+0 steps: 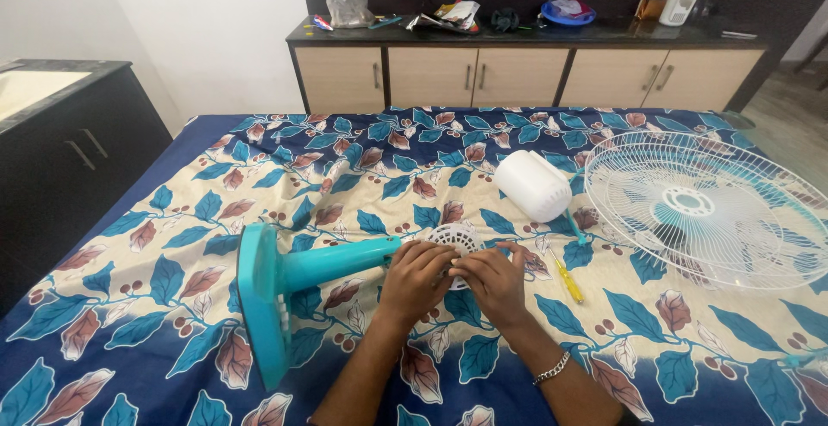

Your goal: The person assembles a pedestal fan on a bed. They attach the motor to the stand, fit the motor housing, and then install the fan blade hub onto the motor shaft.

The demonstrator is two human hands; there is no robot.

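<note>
A white fan guard (703, 206) and yellow screwdriver (567, 282) lie on the leaf-patterned bedsheet (172, 245) — beyond, a cluttered counter (526, 34).

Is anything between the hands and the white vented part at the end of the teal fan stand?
Nothing visible. The left hand and right hand both rest directly on the white vented part at the end of the teal stand. The screwdriver lies to the right, clear of them.
</note>
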